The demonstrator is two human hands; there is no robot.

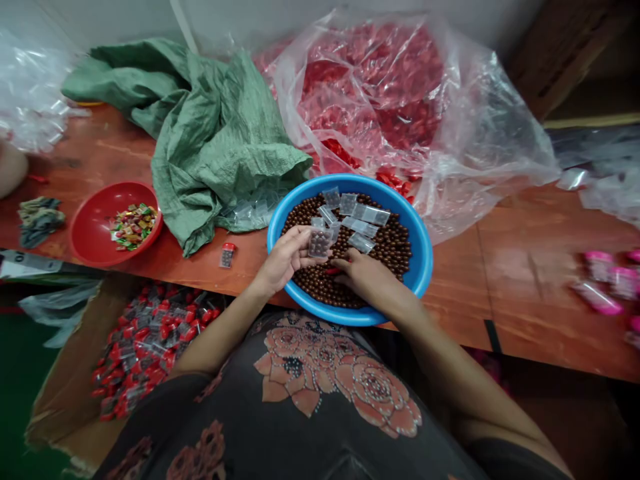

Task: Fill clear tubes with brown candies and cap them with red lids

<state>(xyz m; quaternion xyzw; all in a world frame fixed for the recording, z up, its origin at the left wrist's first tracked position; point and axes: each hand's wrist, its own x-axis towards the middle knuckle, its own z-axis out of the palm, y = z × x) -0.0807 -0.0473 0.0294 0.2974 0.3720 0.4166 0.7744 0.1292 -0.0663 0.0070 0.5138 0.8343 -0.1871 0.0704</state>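
A blue basin (424, 267) holds many small brown balls (395, 250), with several clear plastic containers (360, 227) lying on top. My left hand (287, 257) is closed on a small clear container (319, 243) with brown balls inside, held over the basin's left part. My right hand (367, 277) is down at the balls, fingers bent together. Something red shows at its fingertips, too small to name. A filled container with a red cap (227, 255) lies on the table left of the basin.
Behind the basin lies a clear bag of red caps (370, 87); a green sack (215, 133) is left of it. A red bowl (85, 233) holds wrapped sweets. Below the table edge, a cardboard box (70, 373) holds capped containers. Pink-capped containers (600, 287) lie right.
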